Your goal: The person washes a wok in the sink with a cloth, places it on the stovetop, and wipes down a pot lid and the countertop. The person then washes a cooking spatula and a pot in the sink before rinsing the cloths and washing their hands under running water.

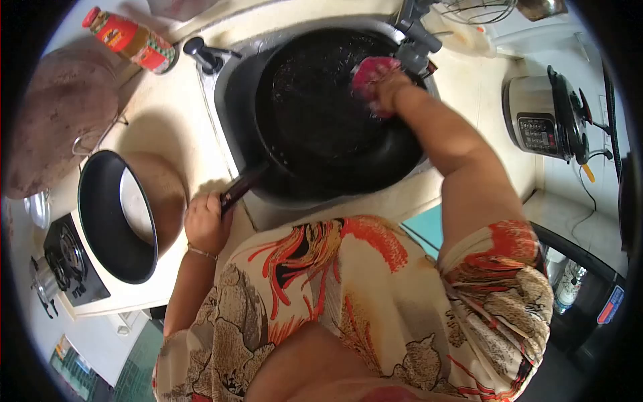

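A large black wok [321,114] rests in the sink [238,87], its inside wet with some suds. Its dark handle points down and to the left, and my left hand [206,218] is wrapped round the handle's end. At the wok's upper right inner side, my right hand [388,87] presses a pink scrubbing pad [372,72] against the surface. The fingers of that hand are closed over the pad and slightly blurred. Behind them stands the dark faucet [416,50], close to the wok's rim.
A deep pot [114,214] lies tipped on its side on the left counter, near a gas stove [67,258]. A red-capped sauce bottle [130,40] and a black soap pump [204,55] stand behind the sink. An electric pressure cooker [542,114] sits on the right.
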`<move>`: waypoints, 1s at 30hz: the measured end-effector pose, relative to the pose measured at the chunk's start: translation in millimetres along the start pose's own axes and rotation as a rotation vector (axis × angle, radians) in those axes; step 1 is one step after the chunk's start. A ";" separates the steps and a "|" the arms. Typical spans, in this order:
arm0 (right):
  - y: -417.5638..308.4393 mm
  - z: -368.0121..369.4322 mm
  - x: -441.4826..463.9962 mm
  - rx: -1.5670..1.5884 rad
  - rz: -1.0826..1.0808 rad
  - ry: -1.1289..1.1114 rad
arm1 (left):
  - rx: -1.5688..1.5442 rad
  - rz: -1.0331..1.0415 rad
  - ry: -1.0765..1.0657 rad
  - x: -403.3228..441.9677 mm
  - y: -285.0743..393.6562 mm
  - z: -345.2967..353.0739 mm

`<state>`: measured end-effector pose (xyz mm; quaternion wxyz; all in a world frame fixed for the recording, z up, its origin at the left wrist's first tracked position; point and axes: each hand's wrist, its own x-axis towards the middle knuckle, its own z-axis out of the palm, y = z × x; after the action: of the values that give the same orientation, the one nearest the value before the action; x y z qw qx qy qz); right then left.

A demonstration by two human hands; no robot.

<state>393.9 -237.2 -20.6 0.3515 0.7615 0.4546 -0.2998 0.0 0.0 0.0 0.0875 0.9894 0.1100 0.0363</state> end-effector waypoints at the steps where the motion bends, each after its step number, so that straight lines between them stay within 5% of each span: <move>1: 7.1 11.7 -7.1 -0.047 -0.011 0.015 | -0.014 -0.004 -0.001 0.9 6.9 -8.2; 7: -11.7 47.9 -42.4 0.083 0.114 -0.029 | -0.007 -0.004 0.001 -0.1 2.9 -5.5; 10: -46.9 77.0 -48.3 0.126 0.045 0.081 | 0.003 -0.016 -0.022 1.0 3.6 -7.1; 12: -78.8 40.2 -77.3 0.188 -0.073 -0.166 | 0.001 -0.072 -0.084 1.6 5.2 -6.5; 15: -123.6 57.0 -79.4 0.350 -0.354 0.020 | 0.012 -0.049 -0.061 -4.3 4.6 -4.2; 20: -165.7 22.4 -55.7 0.738 -0.390 0.055 | 0.027 -0.055 -0.033 -4.1 -7.6 7.4; 29: -144.6 8.0 18.3 0.635 -0.083 0.305 | -0.005 -0.082 -0.054 -7.7 -4.7 2.5; 30: -139.1 23.6 37.1 0.570 -0.055 0.458 | -0.012 -0.062 -0.039 -8.3 -4.1 0.6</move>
<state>280.1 -191.2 -99.4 0.0061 0.8638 0.4399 -0.2456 -8.9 2.0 -1.7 0.0964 0.9855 0.1389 0.0151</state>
